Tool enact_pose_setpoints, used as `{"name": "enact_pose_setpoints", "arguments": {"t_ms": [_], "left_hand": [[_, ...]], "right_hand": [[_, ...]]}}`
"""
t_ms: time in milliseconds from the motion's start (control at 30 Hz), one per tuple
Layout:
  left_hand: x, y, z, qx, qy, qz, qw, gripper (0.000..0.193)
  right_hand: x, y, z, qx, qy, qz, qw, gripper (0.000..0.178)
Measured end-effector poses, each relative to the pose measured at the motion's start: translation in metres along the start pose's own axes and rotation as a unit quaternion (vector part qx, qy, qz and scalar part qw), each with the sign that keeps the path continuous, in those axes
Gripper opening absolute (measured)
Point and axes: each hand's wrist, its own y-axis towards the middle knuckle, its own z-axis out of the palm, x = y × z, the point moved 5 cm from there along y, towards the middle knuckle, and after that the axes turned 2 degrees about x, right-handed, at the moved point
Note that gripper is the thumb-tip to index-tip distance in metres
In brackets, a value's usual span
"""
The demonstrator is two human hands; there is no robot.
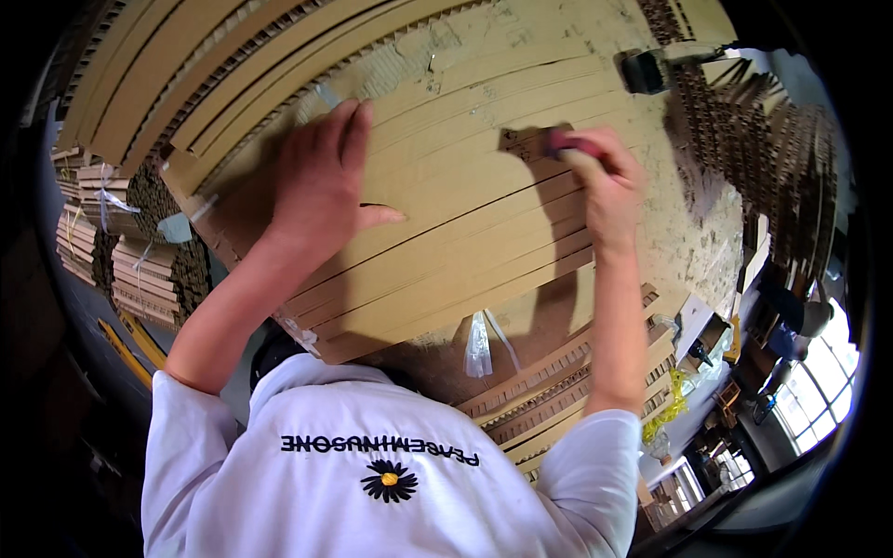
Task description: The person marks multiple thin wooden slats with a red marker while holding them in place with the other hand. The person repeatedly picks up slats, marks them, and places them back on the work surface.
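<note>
Long brown cardboard strips (456, 209) lie side by side in front of me, with straight dark lines between them. My left hand (321, 181) rests flat on their left part, thumb stretched out and fingers extended; it holds nothing. Over the right part, my right hand (614, 186) is closed around a small red and dark tool (569, 144). The tool's working end is too blurred and shadowed to make out. Its shadow and that of my right arm fall across the strips.
Stacked corrugated strips (223, 79) line the far left. Tied cardboard bundles (144, 279) and yellow bars (130, 344) are at left. A black block-like object (644, 73) and notched cardboard pieces (753, 149) lie at right. More strips (549, 391) and clear plastic (478, 346) are nearer me.
</note>
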Motion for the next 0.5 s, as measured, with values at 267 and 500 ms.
{"name": "enact_pose_setpoints", "arguments": {"t_ms": [267,500], "left_hand": [[0.002,0.019,-0.002,0.083,0.087,-0.006,0.993,0.12],[-0.007,0.02,-0.006,0.102,0.052,-0.027,0.993,0.12]], "right_hand": [[-0.023,-0.1,-0.007,-0.269,0.262,0.153,0.914,0.018],[-0.014,-0.097,0.016,-0.255,0.258,0.148,0.92,0.016]]}}
